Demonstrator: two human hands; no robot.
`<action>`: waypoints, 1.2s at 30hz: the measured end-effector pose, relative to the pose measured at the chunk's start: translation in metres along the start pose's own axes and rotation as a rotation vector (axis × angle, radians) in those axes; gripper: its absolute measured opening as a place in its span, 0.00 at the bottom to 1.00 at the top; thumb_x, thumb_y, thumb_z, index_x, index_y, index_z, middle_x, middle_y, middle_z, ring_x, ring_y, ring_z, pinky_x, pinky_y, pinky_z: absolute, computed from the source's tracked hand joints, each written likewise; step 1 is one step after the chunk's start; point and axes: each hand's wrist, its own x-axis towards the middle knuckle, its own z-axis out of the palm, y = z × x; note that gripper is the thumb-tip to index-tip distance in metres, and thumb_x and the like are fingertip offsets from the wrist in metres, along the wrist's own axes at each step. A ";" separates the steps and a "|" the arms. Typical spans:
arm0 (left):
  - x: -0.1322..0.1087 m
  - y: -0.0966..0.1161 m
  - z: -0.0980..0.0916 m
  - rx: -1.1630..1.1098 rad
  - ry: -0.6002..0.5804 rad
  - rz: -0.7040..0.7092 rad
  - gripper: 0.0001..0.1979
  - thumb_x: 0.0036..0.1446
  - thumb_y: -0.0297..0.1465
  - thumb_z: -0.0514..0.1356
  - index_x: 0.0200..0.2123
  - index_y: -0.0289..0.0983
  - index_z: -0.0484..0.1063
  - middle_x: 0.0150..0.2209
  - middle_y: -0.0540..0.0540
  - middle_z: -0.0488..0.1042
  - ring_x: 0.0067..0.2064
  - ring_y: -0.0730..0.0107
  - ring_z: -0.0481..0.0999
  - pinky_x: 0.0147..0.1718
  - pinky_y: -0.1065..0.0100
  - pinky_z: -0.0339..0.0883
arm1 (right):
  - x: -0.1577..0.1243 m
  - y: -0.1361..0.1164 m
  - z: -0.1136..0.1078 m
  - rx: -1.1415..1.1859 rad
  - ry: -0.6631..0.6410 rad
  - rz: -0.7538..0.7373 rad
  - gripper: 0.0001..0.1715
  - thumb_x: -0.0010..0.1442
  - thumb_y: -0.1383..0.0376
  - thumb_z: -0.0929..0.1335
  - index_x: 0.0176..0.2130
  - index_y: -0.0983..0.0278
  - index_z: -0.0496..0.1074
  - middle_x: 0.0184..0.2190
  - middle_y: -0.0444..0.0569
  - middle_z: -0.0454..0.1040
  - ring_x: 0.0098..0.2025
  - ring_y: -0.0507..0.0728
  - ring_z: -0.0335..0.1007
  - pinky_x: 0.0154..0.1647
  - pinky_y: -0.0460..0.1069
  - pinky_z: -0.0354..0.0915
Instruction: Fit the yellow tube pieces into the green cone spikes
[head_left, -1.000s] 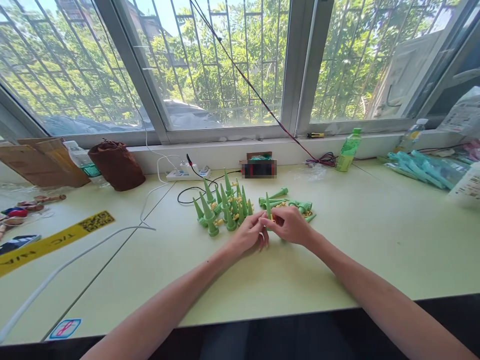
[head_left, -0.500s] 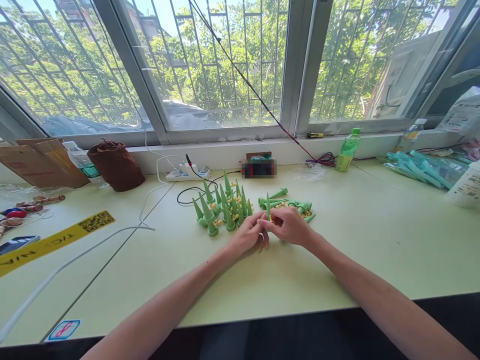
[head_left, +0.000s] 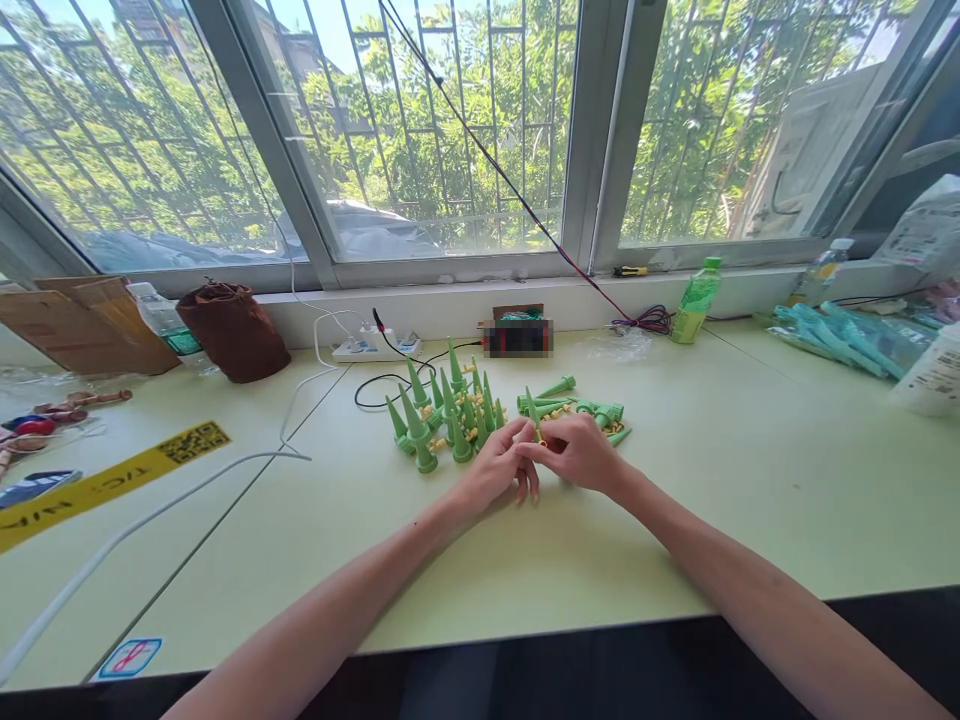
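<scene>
A green plastic watering spike [head_left: 531,404] points upward between my hands, with a bit of yellow at its lower end. My left hand [head_left: 496,468] has its fingers closed around the lower part of the spike. From the other side, my right hand [head_left: 581,452] pinches at the yellow part; the fingertips hide the exact contact. Just left of my hands, several green spikes [head_left: 417,430] stand upright among small yellow valve pieces [head_left: 438,444]. Behind my right hand lies a loose pile of more green spikes [head_left: 556,386], partly covered by the hand.
A white power strip [head_left: 375,346] with a black cable sits by the window ledge. A green bottle [head_left: 696,302] stands at the back right, near teal plastic bags [head_left: 832,335]. A brown pouch [head_left: 231,332] and a yellow strip [head_left: 112,485] are to the left.
The held spike's tip has tilted slightly to the left. Both hands stay in nearly the same place.
</scene>
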 end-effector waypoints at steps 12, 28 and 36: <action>-0.002 0.003 0.004 -0.019 0.023 0.017 0.20 0.60 0.49 0.57 0.33 0.38 0.59 0.20 0.55 0.66 0.20 0.70 0.75 0.13 0.75 0.64 | -0.002 0.002 0.002 0.045 -0.019 -0.030 0.36 0.61 0.42 0.64 0.15 0.63 0.52 0.13 0.39 0.52 0.18 0.48 0.44 0.22 0.47 0.47; -0.004 0.003 0.005 0.013 0.057 0.002 0.19 0.61 0.49 0.56 0.33 0.38 0.59 0.20 0.54 0.67 0.20 0.70 0.75 0.13 0.76 0.64 | -0.003 0.004 0.005 0.066 -0.020 -0.051 0.33 0.63 0.49 0.65 0.17 0.64 0.54 0.14 0.37 0.49 0.20 0.48 0.43 0.23 0.46 0.47; -0.003 0.005 0.005 0.035 0.086 0.000 0.19 0.61 0.48 0.56 0.35 0.38 0.60 0.20 0.54 0.68 0.19 0.70 0.75 0.14 0.75 0.64 | -0.001 0.004 0.004 0.045 -0.015 -0.029 0.33 0.63 0.48 0.64 0.17 0.63 0.51 0.15 0.37 0.47 0.20 0.48 0.41 0.23 0.46 0.46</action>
